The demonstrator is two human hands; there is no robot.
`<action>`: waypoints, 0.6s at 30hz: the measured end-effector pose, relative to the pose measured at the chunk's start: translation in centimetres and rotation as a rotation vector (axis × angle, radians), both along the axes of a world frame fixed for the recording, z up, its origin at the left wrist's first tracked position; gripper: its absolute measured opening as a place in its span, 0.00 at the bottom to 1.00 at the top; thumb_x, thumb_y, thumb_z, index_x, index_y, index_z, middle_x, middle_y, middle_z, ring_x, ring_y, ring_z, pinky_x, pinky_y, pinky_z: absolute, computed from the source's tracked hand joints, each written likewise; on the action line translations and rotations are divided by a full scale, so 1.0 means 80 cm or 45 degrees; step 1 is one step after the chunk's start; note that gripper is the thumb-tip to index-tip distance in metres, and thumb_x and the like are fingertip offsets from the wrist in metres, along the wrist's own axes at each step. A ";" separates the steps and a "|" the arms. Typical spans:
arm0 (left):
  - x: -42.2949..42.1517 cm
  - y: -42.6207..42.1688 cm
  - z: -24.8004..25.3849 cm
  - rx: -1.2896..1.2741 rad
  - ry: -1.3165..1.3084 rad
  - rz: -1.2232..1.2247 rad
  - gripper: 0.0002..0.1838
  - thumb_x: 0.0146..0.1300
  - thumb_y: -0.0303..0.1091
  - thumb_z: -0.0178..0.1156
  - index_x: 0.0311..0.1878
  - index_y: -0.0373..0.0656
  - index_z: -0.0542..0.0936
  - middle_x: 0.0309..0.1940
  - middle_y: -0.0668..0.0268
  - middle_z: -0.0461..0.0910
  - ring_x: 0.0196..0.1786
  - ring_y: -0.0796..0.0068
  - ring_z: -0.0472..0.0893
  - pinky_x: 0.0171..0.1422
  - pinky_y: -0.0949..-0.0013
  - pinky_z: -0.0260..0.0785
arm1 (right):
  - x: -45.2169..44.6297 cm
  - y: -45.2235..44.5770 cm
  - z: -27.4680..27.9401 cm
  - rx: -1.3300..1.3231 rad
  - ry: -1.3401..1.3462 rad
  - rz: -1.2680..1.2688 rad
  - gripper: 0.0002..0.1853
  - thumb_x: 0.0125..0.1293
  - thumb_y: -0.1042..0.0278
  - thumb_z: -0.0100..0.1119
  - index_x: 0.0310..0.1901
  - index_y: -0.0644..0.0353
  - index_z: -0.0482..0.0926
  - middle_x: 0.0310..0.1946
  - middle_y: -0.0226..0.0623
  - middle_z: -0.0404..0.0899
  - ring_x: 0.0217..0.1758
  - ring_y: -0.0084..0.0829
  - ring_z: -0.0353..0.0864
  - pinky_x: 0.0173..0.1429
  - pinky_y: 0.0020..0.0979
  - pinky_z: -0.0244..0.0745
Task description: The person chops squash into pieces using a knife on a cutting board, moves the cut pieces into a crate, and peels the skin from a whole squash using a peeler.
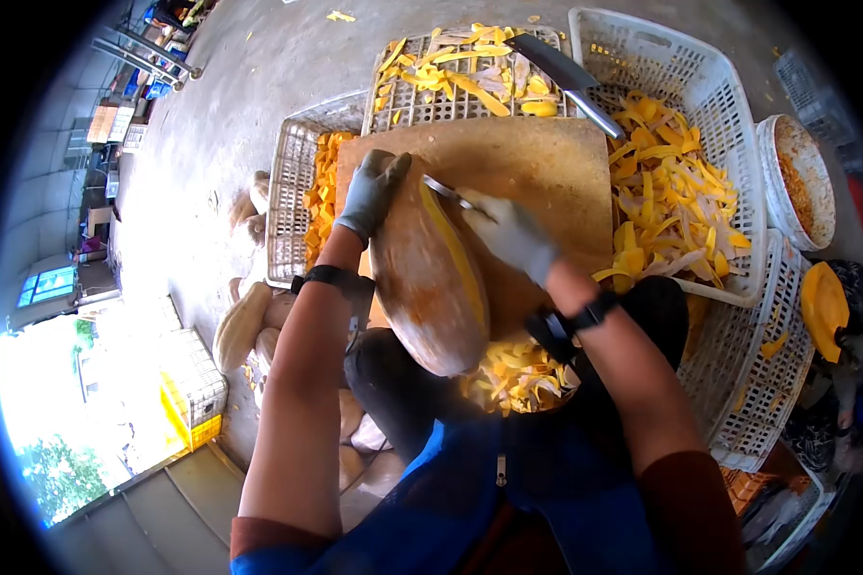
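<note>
A long tan pumpkin (pixel 417 273) lies tilted on the wooden board (pixel 561 177), its near end toward my lap. One yellow peeled strip runs down its right side. My left hand (pixel 374 190), in a grey glove, is closed over the pumpkin's far end. Also gloved, my right hand (pixel 510 235) grips a peeler (pixel 445 192), whose metal head is at the upper end of the peeled strip. Whether the blade touches the flesh I cannot tell. Yellow peelings (pixel 518 374) lie below the board's near edge, between my legs.
Behind the board, a cleaver (pixel 556 67) rests across an upturned crate (pixel 408 110) strewn with peelings. A white crate (pixel 738 96) of peelings stands right, beside a white bucket (pixel 775 182). Orange chunks (pixel 324 182) fill a left crate. Whole pumpkins (pixel 243 326) lie on the floor.
</note>
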State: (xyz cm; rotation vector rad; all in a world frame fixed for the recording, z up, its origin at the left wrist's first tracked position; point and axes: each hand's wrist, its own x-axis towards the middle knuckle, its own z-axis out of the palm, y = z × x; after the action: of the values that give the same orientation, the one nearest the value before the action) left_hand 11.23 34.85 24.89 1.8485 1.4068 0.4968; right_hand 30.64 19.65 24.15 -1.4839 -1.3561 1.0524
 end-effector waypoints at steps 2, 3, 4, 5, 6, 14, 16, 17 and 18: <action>0.006 -0.007 0.013 -0.007 0.074 0.011 0.26 0.60 0.53 0.61 0.48 0.37 0.78 0.42 0.54 0.82 0.46 0.63 0.80 0.53 0.64 0.71 | -0.015 0.033 -0.029 0.111 0.042 0.082 0.19 0.67 0.60 0.52 0.57 0.55 0.76 0.42 0.55 0.80 0.45 0.50 0.81 0.47 0.42 0.76; 0.002 -0.005 0.006 -0.008 0.040 0.011 0.26 0.60 0.53 0.61 0.48 0.37 0.78 0.42 0.53 0.82 0.46 0.64 0.80 0.53 0.64 0.71 | -0.014 0.024 -0.024 0.038 -0.002 0.135 0.18 0.67 0.60 0.51 0.56 0.56 0.76 0.42 0.55 0.80 0.46 0.50 0.80 0.47 0.42 0.76; -0.001 0.000 -0.002 -0.012 0.002 0.015 0.26 0.60 0.52 0.61 0.48 0.37 0.78 0.42 0.53 0.82 0.46 0.64 0.80 0.53 0.65 0.71 | -0.009 0.005 -0.010 -0.039 -0.050 0.192 0.18 0.67 0.60 0.51 0.56 0.56 0.77 0.42 0.55 0.80 0.46 0.50 0.80 0.47 0.42 0.75; -0.004 0.004 -0.011 -0.012 -0.039 0.016 0.26 0.61 0.52 0.61 0.49 0.37 0.78 0.42 0.53 0.82 0.46 0.64 0.80 0.53 0.65 0.71 | -0.005 -0.017 -0.002 -0.112 -0.100 0.246 0.18 0.67 0.60 0.51 0.55 0.56 0.77 0.42 0.56 0.80 0.46 0.50 0.80 0.47 0.42 0.75; 0.000 0.001 -0.007 -0.048 -0.043 0.054 0.25 0.61 0.50 0.61 0.49 0.35 0.77 0.42 0.54 0.82 0.46 0.65 0.80 0.53 0.65 0.71 | -0.003 -0.048 -0.005 -0.111 -0.114 0.227 0.19 0.67 0.60 0.51 0.56 0.57 0.77 0.41 0.55 0.79 0.45 0.50 0.80 0.46 0.43 0.75; 0.003 -0.006 0.000 -0.125 -0.184 0.068 0.23 0.62 0.45 0.62 0.50 0.34 0.77 0.42 0.58 0.82 0.45 0.70 0.79 0.52 0.69 0.71 | 0.018 -0.244 0.002 -0.121 0.025 0.214 0.22 0.65 0.64 0.56 0.60 0.57 0.73 0.36 0.50 0.80 0.36 0.45 0.82 0.41 0.42 0.76; 0.003 -0.007 0.004 -0.167 -0.266 0.043 0.22 0.62 0.45 0.61 0.50 0.35 0.78 0.42 0.59 0.82 0.44 0.72 0.79 0.51 0.70 0.71 | 0.032 -0.178 0.035 0.009 -0.053 0.016 0.21 0.66 0.64 0.55 0.60 0.55 0.74 0.35 0.49 0.81 0.35 0.47 0.82 0.40 0.41 0.76; 0.000 -0.005 0.001 -0.160 -0.280 0.012 0.21 0.63 0.44 0.61 0.49 0.35 0.78 0.42 0.60 0.82 0.44 0.73 0.79 0.51 0.70 0.71 | 0.031 -0.140 0.026 0.115 -0.125 0.011 0.20 0.65 0.63 0.55 0.58 0.54 0.75 0.35 0.49 0.81 0.35 0.48 0.82 0.41 0.42 0.76; -0.003 -0.002 0.002 -0.154 -0.290 -0.018 0.21 0.63 0.44 0.60 0.49 0.35 0.79 0.41 0.61 0.82 0.44 0.73 0.79 0.52 0.70 0.71 | 0.027 -0.104 0.017 0.219 -0.192 0.008 0.19 0.65 0.63 0.54 0.57 0.54 0.76 0.35 0.49 0.81 0.35 0.49 0.82 0.41 0.42 0.76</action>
State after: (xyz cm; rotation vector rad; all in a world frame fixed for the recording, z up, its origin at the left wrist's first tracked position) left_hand 11.02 34.68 25.05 1.6488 1.2430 0.5827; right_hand 32.82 11.35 25.55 -1.4545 -1.5172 0.8184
